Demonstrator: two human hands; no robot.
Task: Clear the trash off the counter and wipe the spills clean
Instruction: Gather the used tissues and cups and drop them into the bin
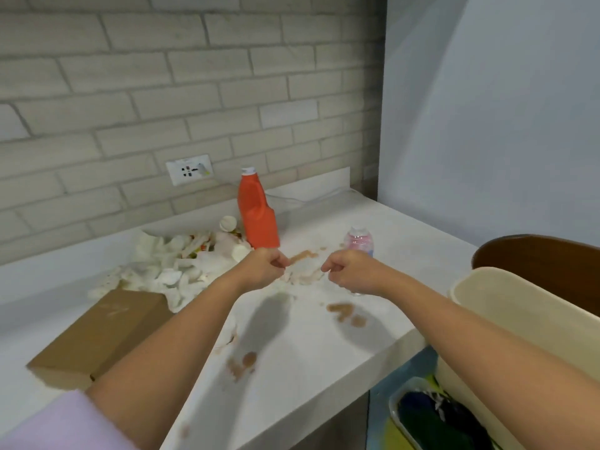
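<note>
My left hand (264, 266) and my right hand (349, 269) hover over the white counter (324, 352), fingers pinched. Between them is a thin white tissue (303, 272), stained brown, and each hand grips one edge of it. Brown spills lie on the counter: one behind the tissue (305, 254), one in front of my right hand (345, 313), one nearer the front edge (242, 363). A pile of white crumpled trash and cups (181, 264) sits to the left. A small plastic bottle with a pink label (358, 241) stands behind my right hand.
An orange bottle (258, 216) stands at the back by the brick wall. A brown cardboard box (97, 336) lies at the left front. A beige bin (519, 319) stands right of the counter, a wooden chair back (545, 254) behind it. A tub (431, 414) sits on the floor.
</note>
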